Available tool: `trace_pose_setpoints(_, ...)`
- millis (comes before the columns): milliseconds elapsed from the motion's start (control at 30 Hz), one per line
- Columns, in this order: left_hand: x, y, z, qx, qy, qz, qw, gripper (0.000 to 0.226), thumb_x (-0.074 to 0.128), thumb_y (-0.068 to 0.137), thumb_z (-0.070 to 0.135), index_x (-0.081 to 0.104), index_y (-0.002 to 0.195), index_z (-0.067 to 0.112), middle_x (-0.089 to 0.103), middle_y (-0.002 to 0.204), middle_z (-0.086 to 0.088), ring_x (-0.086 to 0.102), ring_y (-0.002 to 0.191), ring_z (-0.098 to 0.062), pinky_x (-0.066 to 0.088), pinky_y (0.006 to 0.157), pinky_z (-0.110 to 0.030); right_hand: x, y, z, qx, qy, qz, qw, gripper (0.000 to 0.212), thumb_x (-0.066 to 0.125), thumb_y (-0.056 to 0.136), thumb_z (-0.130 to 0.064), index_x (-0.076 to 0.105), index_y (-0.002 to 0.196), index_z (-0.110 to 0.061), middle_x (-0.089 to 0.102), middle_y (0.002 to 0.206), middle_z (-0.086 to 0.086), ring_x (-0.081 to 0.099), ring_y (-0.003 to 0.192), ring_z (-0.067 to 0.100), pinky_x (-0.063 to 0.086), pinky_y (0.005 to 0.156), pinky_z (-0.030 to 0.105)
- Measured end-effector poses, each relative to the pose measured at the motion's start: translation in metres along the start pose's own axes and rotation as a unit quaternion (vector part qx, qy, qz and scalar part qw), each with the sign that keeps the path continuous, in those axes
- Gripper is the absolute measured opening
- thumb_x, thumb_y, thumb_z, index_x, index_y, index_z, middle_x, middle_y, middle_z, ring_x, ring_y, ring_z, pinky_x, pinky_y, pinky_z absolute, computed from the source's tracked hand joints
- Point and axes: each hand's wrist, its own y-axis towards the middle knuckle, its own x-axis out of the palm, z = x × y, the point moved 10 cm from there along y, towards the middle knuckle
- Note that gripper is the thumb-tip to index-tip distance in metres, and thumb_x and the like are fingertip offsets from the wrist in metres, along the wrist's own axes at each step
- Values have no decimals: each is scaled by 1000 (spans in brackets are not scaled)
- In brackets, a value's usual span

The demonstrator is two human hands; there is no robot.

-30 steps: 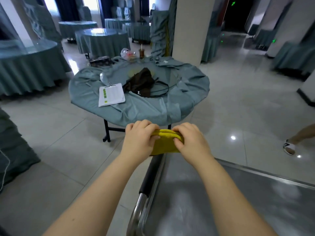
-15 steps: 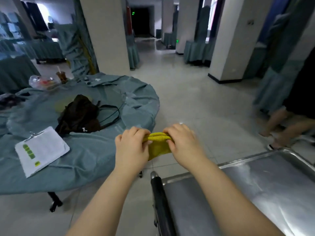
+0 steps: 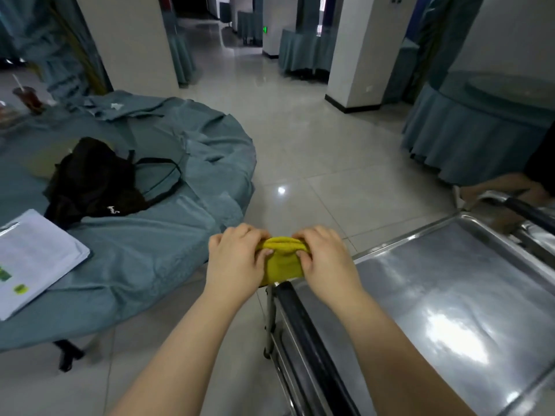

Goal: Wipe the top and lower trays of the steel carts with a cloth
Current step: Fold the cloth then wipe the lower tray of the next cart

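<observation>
A folded yellow cloth [image 3: 281, 262] is held in the air between both hands, just above the near-left corner of the steel cart. My left hand [image 3: 235, 261] grips its left side and my right hand [image 3: 326, 259] grips its right side, fingers curled over the top fold. The cart's top tray [image 3: 450, 301] is shiny steel and fills the lower right. Its black push handle [image 3: 309, 343] runs along the left edge under my right forearm. The lower tray is hidden.
A round table with a teal cloth [image 3: 168, 235] stands close on the left, carrying a dark bag [image 3: 93, 181] and a clipboard of papers [image 3: 33, 259]. Another person's hand [image 3: 507, 187] rests on a second cart handle at the right. Tiled floor and pillars lie beyond.
My view has swung to the right, so the round table slid left and more of the cart tray shows. Both hands have kept hold of the yellow cloth.
</observation>
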Motion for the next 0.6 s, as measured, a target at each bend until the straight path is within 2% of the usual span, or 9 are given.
trace_pose_setpoints(133,2,18,-49,27,-1,5,1000,15,62,85,38,69,97,32,63,93,8,59,89,-22,24,76,-34,33,26,-23,-5,-14,-3,1000,22,64,86,-11,65,108,-17,61,105,3,53,100,27,47,84,43)
trace_pose_setpoints(233,2,49,-80,103,29,43,993,21,52,85,41,68,94,30,61,89,8,57,83,-19,23,74,-34,59,61,-33,7,-19,19,1000,26,66,84,-9,65,110,-16,62,106,4,54,99,28,49,81,43)
trace_pose_setpoints(300,9,74,-99,158,32,57,985,19,54,86,39,67,95,27,60,89,6,55,83,-20,26,77,-36,74,85,-31,47,-23,53,997,32,67,83,-7,64,114,-15,63,110,5,55,101,30,49,82,41)
trace_pose_setpoints(400,31,113,-116,215,3,28,976,16,57,88,35,66,97,25,59,90,5,57,84,-23,29,78,-38,91,111,-22,113,-35,79,990,32,66,81,-5,65,112,-13,62,108,7,55,100,31,48,83,40)
trace_pose_setpoints(600,81,176,-89,322,-61,-29,944,29,43,89,39,68,92,24,61,85,4,59,78,-24,31,76,-40,84,132,17,190,-88,75,975,26,60,79,-14,66,104,-13,62,98,7,57,90,31,50,77,41)
